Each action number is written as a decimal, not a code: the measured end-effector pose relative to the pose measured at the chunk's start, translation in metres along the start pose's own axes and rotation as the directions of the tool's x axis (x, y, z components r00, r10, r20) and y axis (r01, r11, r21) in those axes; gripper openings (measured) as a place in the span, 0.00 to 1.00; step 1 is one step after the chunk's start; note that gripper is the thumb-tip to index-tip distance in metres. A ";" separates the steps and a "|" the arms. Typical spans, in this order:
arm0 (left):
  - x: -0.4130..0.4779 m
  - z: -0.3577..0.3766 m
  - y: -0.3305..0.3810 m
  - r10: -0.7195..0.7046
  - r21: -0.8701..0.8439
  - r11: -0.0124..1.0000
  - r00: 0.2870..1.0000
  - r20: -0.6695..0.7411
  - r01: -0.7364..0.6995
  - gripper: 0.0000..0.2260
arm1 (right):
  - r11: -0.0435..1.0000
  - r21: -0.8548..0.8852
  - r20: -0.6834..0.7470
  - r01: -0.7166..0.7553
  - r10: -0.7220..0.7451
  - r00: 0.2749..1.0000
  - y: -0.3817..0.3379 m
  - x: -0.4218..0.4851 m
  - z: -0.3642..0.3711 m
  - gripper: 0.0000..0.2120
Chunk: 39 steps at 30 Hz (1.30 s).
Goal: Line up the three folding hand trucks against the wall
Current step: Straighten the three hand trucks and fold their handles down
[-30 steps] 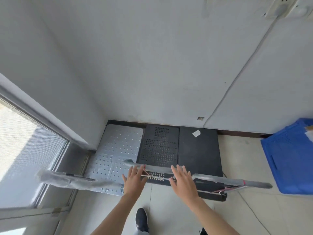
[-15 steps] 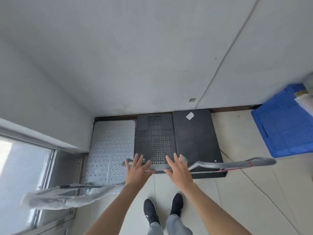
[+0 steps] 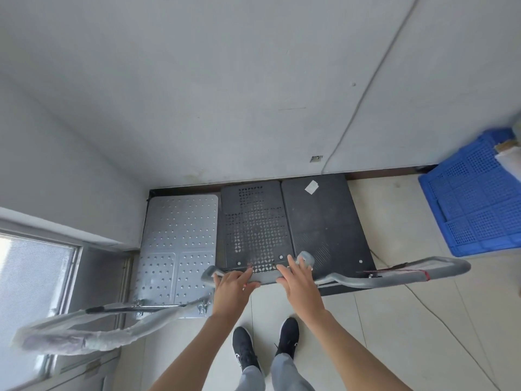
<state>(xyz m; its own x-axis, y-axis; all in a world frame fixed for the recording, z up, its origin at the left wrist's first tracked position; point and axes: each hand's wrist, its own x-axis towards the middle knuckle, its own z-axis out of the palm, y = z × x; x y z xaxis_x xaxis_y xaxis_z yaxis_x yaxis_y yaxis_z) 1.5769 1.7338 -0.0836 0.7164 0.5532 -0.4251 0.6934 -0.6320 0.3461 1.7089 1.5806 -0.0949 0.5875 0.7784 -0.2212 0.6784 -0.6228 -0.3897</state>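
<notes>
Both hands resting on the middle truck's handle, three trucks lying side by side at the wall.

Compared with half a second ago, the left hand point(image 3: 231, 286) and right hand point(image 3: 298, 280) are lying lower on the grey handle point(image 3: 267, 276), fingers loosely spread, not wrapped. Beyond the handle, the perforated black truck point(image 3: 253, 221) is sitting between the silver truck point(image 3: 180, 230) and plain black truck point(image 3: 324, 221), edges touching, far ends near the wall point(image 3: 253, 108). Right of them, a blue crate point(image 3: 479, 198) is holding something pale, unclear.

I count three hand trucks point(image 3: 255, 224) along the wall, one blue crate point(image 3: 476, 198), my two hands point(image 3: 298, 280), and seemingly two shoes point(image 3: 245, 349).
</notes>
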 end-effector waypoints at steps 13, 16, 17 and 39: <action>0.006 -0.023 -0.011 -0.014 -0.025 1.000 1.000 0.015 0.014 0.17 | 0.997 0.074 0.072 -0.011 0.005 0.997 -0.019 0.009 0.002 0.16; 0.005 -0.030 -0.015 -0.014 -0.021 1.000 0.999 0.049 0.015 0.18 | 0.997 0.073 0.084 -0.022 0.016 0.996 -0.024 0.010 0.003 0.18; 0.005 -0.032 -0.016 -0.014 -0.027 1.000 0.998 0.057 0.016 0.18 | 0.997 0.073 0.091 -0.028 0.021 0.996 -0.026 0.009 0.003 0.19; -0.064 -0.123 -0.277 -0.081 -0.046 0.995 0.993 0.088 0.085 0.30 | 0.984 0.058 0.008 0.170 -0.171 0.985 -0.295 0.005 0.088 0.20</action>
<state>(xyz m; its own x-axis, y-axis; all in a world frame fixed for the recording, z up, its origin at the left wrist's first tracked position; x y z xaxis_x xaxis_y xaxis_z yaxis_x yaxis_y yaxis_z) 1.3489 1.9402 -0.0490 0.6487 0.5523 -0.5236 0.7544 -0.5574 0.3466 1.4728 1.7748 -0.0601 0.4594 0.8741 -0.1580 0.7419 -0.4754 -0.4729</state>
